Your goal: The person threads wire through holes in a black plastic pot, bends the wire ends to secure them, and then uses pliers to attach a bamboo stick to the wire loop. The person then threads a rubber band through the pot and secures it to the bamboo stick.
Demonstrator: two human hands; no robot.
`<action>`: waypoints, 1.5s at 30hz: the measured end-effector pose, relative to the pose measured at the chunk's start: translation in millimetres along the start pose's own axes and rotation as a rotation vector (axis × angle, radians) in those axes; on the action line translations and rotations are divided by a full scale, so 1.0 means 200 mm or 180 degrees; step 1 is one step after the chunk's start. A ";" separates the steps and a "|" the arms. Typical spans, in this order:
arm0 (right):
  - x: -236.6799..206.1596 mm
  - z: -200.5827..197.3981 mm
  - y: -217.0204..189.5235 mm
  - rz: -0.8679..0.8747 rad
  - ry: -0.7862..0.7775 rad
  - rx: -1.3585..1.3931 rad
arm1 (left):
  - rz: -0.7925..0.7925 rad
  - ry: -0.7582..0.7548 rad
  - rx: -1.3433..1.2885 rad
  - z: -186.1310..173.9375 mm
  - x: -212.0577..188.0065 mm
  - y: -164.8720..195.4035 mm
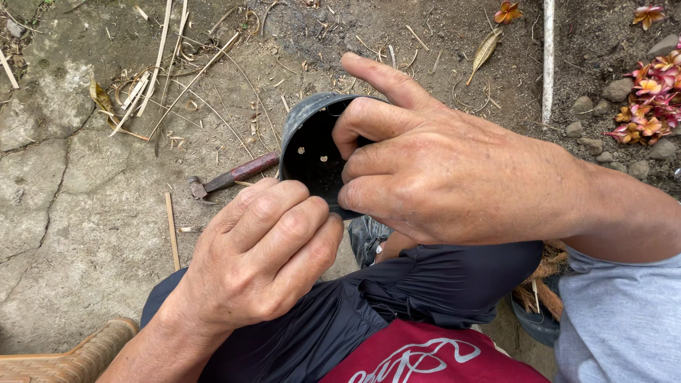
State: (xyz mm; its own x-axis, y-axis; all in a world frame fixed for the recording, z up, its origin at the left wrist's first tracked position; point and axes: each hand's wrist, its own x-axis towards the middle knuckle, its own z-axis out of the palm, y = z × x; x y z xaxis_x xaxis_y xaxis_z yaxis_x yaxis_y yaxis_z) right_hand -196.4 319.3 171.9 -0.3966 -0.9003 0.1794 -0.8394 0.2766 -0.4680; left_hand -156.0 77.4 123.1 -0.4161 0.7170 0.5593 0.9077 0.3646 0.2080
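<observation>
I hold a small black plastic pot (310, 149) tilted on its side, its open mouth facing me and small holes showing in its bottom. My right hand (440, 167) grips the pot's right rim, fingers curled inside the mouth and the index finger stretched out above it. My left hand (266, 252) is closed in a fist against the pot's lower rim; whether it pinches the rim or something small is hidden by the fingers.
A hammer (230, 175) with a reddish handle lies on the cracked ground left of the pot. Dry sticks and straw lie at upper left. Orange flowers (649, 106) and stones sit at right beside a white pipe (547, 60). A woven chair edge (78, 354) shows at bottom left.
</observation>
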 end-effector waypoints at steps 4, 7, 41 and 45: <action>0.00 0.00 0.00 0.0027 0.0007 0.0016 | -0.0028 0.0120 0.0074 0.00 0.01 0.00; 0.01 0.00 -0.01 0.0056 0.0013 0.0075 | 0.0001 0.0078 0.0049 0.00 0.00 0.00; 0.00 0.04 -0.02 0.0158 0.0142 -0.0300 | -0.0161 0.0076 0.0078 -0.01 -0.02 0.00; -0.01 0.05 -0.02 0.0134 0.0156 -0.0426 | -0.0157 0.0165 0.0147 -0.01 -0.02 0.00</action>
State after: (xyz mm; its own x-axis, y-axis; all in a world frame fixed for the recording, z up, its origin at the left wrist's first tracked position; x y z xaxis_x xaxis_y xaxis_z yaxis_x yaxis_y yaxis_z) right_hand -188.5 317.2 165.4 -0.4475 -0.8704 0.2055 -0.8623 0.3591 -0.3571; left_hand -154.2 72.9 122.1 -0.4559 0.6660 0.5904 0.8821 0.4266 0.1998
